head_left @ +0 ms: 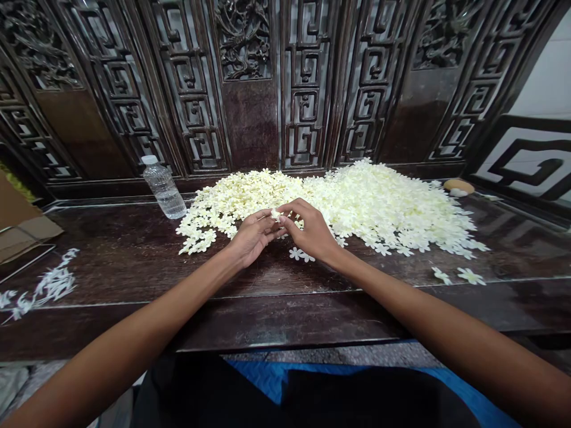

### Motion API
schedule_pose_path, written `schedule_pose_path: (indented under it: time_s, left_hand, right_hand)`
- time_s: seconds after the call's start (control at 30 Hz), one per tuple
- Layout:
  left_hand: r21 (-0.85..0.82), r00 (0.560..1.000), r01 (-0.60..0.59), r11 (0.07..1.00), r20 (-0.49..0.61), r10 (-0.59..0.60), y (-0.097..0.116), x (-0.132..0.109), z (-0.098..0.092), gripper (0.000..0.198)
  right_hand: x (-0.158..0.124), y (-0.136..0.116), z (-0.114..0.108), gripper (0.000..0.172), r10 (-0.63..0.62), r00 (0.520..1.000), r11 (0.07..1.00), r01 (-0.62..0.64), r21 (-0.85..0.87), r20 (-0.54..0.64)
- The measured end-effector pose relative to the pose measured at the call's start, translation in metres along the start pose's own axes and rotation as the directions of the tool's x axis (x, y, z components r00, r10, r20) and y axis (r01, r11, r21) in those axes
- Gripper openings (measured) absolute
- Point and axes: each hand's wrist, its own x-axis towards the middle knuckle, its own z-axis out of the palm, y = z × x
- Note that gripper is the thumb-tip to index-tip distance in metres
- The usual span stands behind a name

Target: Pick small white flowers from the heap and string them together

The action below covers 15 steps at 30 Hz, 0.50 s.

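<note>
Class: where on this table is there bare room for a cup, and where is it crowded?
Bare table wood lies between the water bottle and the cardboard, and below the left hand and right hand. The white blossom heap crowds the middle.

The heaped blossoms (370, 202) are cream-white, yellower toward their centres, and the single blossom (275, 214) between the fingers (289, 208) matches them. The counter (285, 315) is glossy dark brown, streaked with paler reflections. Behind it, the near-black wooden screen (307, 77) repeats a squared key-fret lattice around dark reddish-brown panels. A blue cloth (267, 374) shows beside a black garment (223, 392); the cardboard (18, 226) at left is tan. The bottle cap (150, 159) is white.
</note>
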Motion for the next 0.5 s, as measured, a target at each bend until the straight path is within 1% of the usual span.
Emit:
schedule_pose_path:
  time_s: [0.07,0.13,0.23,0.37,0.5]
  left_hand:
    - [0.060,0.999,-0.049,0.997,0.005,0.049,-0.0006,0.0012,-0.0037,0.021]
    - [0.149,0.994,-0.114,0.982,0.022,0.111,-0.0001,0.0024,-0.0063,0.030]
    - [0.287,0.979,-0.205,0.936,0.074,0.192,0.0022,0.0033,-0.0065,0.041]
    - [0.431,0.966,-0.260,0.864,0.128,0.227,0.0056,0.0030,-0.0039,0.039]
    - [0.564,0.944,-0.329,0.757,0.164,0.288,0.0067,0.0047,-0.0081,0.038]
  right_hand:
    - [-0.0001,0.0011,0.0007,0.021,0.030,0.999,0.999,-0.030,0.027,0.020]
    - [0.0004,0.0034,0.0007,0.025,0.065,0.998,0.997,-0.066,0.032,0.024]
    - [0.0016,0.0068,-0.0003,0.021,0.116,0.993,0.993,-0.116,0.030,0.006]
    - [0.0024,0.0065,-0.0029,0.020,0.169,0.985,0.983,-0.170,0.069,0.025]
    - [0.0023,0.0045,-0.0039,0.021,0.189,0.981,0.980,-0.191,0.060,0.043]
